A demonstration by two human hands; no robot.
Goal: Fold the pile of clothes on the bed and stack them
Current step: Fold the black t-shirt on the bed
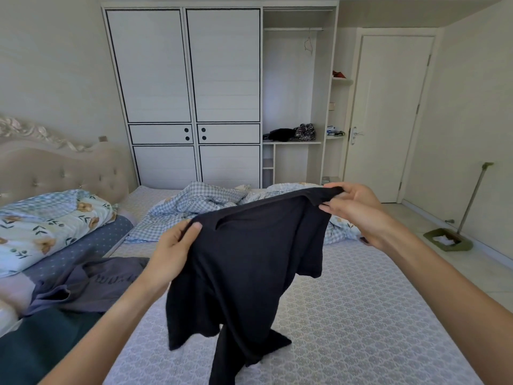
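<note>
Above the bed (pixel 361 315), a black t-shirt (pixel 244 262) hangs in the air, hem trailing on the sheet. Left hand (pixel 173 245) pinches one shoulder, right hand (pixel 352 202) grasps the other, higher. Likely spreading it flat before folding. On the bed's left side, a grey-purple garment (pixel 91 284) and a dark green one (pixel 41 345) wait unfolded. No stack visible yet.

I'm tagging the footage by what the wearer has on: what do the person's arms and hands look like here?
Both forearms are bare as far as the frame shows, with no sleeve or cuff in view. The left hand and right hand wear no gloves, and no watch, bracelet or ring shows. The fingernails look short and unpainted.
</note>
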